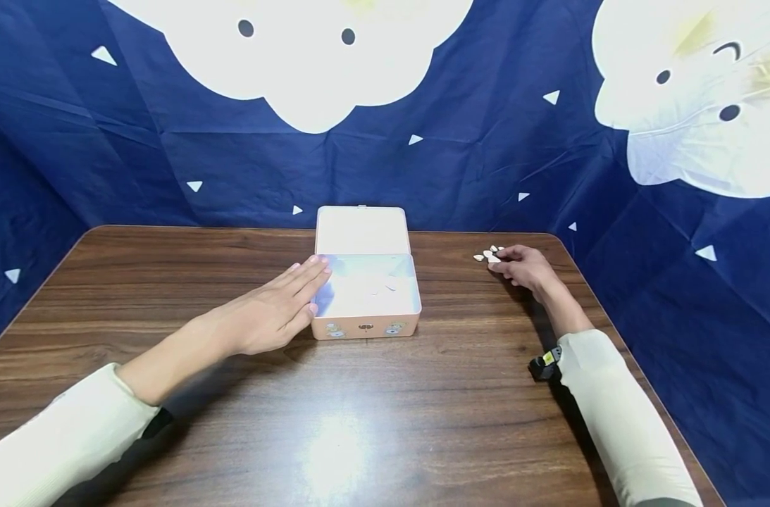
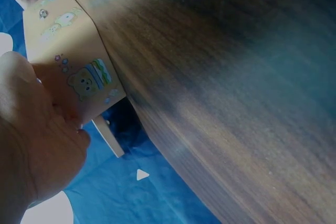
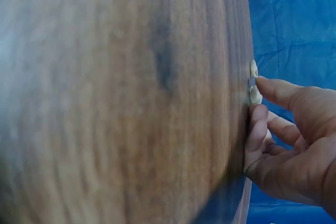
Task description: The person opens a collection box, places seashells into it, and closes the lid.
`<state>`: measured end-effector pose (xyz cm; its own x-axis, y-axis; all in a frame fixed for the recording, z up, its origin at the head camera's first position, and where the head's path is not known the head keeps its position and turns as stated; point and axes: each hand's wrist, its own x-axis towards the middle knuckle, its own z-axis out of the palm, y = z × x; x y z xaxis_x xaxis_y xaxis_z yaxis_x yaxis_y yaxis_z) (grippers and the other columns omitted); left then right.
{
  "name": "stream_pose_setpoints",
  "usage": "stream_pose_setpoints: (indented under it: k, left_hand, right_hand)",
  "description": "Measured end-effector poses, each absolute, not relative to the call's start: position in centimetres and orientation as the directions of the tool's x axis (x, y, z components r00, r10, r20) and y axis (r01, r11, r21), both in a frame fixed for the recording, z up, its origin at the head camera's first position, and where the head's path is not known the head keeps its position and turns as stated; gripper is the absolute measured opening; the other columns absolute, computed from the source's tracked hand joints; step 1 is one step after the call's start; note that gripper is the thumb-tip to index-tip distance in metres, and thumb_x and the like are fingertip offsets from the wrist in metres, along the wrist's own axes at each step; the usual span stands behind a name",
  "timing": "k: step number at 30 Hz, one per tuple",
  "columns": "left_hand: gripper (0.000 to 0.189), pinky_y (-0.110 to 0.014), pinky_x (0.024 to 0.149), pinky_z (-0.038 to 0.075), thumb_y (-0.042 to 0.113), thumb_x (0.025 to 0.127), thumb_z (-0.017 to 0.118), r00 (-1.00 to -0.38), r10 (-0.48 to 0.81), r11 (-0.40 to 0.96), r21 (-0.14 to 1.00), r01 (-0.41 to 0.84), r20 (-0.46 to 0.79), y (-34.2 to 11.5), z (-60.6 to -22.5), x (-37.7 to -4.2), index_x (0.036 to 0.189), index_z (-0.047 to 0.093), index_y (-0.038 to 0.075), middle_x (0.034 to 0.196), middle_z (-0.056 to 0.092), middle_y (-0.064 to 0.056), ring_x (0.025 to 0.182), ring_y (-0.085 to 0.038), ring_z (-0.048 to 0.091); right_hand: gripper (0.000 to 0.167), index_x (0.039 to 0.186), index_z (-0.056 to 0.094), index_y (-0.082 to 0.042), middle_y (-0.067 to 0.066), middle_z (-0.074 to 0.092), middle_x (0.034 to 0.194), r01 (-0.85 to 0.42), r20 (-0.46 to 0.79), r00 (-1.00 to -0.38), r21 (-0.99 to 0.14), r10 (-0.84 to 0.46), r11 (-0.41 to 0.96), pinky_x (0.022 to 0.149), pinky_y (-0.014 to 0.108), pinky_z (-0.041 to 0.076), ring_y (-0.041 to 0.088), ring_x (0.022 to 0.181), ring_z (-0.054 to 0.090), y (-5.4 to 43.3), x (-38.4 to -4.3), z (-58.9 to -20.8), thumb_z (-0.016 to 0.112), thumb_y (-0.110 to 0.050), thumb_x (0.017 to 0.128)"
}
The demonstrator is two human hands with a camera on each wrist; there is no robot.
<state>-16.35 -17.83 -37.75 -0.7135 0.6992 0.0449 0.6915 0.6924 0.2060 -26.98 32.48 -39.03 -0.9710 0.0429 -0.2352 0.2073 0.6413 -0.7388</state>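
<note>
An open tin box (image 1: 365,327) with cartoon pictures on its peach side stands at the table's middle. Inside it lie a few small pale pieces (image 1: 391,287). My left hand (image 1: 273,306) rests on the box's left rim, fingers straight and together; the left wrist view shows it against the box's decorated side (image 2: 68,51). Far to the right, my right hand (image 1: 525,269) is at a small cluster of white pieces (image 1: 478,258). Its thumb and a finger pinch one white piece (image 3: 255,96), shell-like in look, while another (image 3: 254,68) lies just beyond the fingertip.
The box's lid (image 1: 362,229) leans back towards the blue cloth (image 1: 251,162) behind the table. The brown wooden table (image 1: 461,422) has rounded far corners, and its right edge runs close by my right arm. Blue cloth also hangs on both sides.
</note>
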Motion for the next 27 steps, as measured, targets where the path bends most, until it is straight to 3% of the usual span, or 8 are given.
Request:
stream_pose_setpoints:
  k: [4,9,18,27]
  left_hand:
    - [0.065,-0.062,0.145,0.021,0.025,0.122,0.038,-0.712,0.701,0.691,0.201,0.694,0.048,-17.94,-37.85,-16.37,0.178,0.022,-0.003,0.19,0.011,-0.022,0.178,-0.039,0.012]
    - [0.065,-0.061,0.145,0.02,0.026,0.122,0.038,-0.712,0.701,0.692,0.198,0.694,0.046,-17.94,-37.88,-16.4,0.178,0.022,-0.003,0.19,0.011,-0.021,0.179,-0.039,0.012]
    - [0.065,-0.061,0.145,0.02,0.027,0.122,0.037,-0.717,0.696,0.697,0.206,0.687,0.035,-17.94,-37.7,-16.4,0.178,0.021,-0.002,0.19,0.01,-0.021,0.179,-0.038,0.011]
    - [0.065,-0.061,0.146,0.019,0.026,0.122,0.037,-0.721,0.693,0.7,0.215,0.681,0.025,-17.93,-37.7,-16.41,0.178,0.021,-0.002,0.19,0.01,-0.021,0.179,-0.038,0.01]
  right_hand:
    - [0.05,0.148,0.064,0.004,-0.003,0.072,0.103,0.201,-0.219,-0.974,-0.74,0.053,0.642,0.067,0.018,0.052,0.004,0.083,0.059,32.39,-27.07,-39.09,0.079,-0.021,0.107]
    - [0.045,0.142,0.066,0.005,-0.013,0.068,0.088,0.195,-0.202,-0.977,-0.744,0.064,0.639,0.064,0.019,0.05,0.003,0.078,0.058,32.38,-27.1,-39.27,0.079,-0.019,0.107]
    - [0.041,0.129,0.069,0.002,-0.014,0.066,0.08,0.225,-0.201,-0.974,-0.767,0.107,0.601,0.065,0.017,0.052,0.002,0.075,0.061,32.54,-26.93,-39.45,0.081,-0.027,0.104]
    - [0.04,0.132,0.069,0.003,-0.021,0.072,0.079,0.23,-0.214,-0.973,-0.831,0.09,0.506,0.066,0.014,0.057,-0.004,0.077,0.068,33.15,-26.72,-39.6,0.081,-0.022,0.103]
